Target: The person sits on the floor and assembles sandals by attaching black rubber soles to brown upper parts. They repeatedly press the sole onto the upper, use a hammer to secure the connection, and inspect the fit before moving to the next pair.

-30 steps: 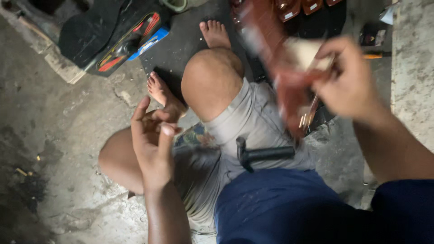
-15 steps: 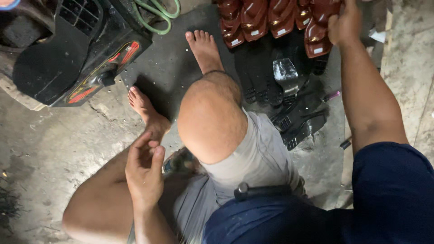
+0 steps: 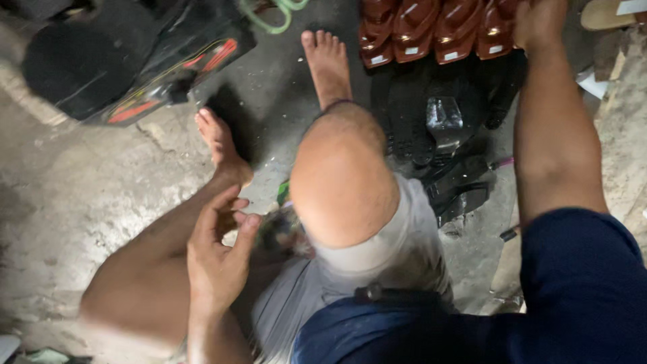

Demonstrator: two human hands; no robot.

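Glossy reddish-brown moulded shoe pieces sit rowed within reach; my right hand rests there, grip unclear, left hand loosely curled, empty.

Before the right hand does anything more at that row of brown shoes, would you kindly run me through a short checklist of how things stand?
1. Right hand at the row of brown shoes: ok, it rests on the right end of the row.
2. Grip on a shoe: cannot tell, the fingers are cut off by the top edge of the picture.
3. Left hand free: cannot tell, it is half curled by the left shin with nothing plainly in it.
4. Path of the right arm: ok, it passes above the pile of black shoe parts.
5. Image sharpness: not ok, the view is blurred.
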